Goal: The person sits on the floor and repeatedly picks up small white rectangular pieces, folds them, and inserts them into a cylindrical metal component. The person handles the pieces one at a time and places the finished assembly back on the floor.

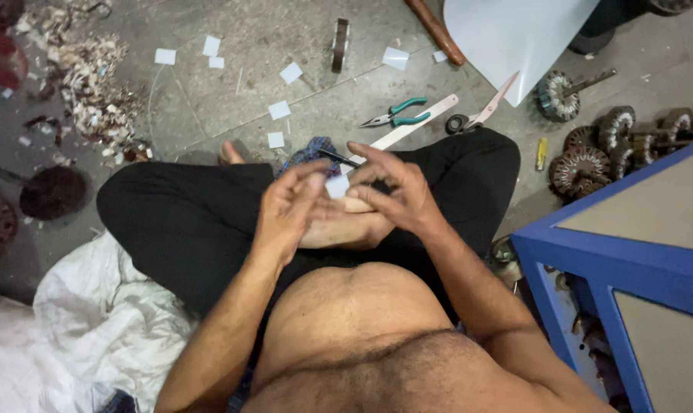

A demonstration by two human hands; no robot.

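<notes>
While the person sits cross-legged on the floor, both hands meet above the lap around a small white paper piece (337, 186). It sits between the fingertips, touching both; the left hand (289, 210) pinches its near edge and the right hand (396, 195) curls over its far side. Its long axis cannot be told. Neither hand is clearly nearer. Beyond the hands, on the grey concrete floor (208, 99), lie green-handled pliers (396, 115), scissors (484, 111) and scattered white paper squares (279, 109); to the right stands a blue frame (591, 260).
</notes>
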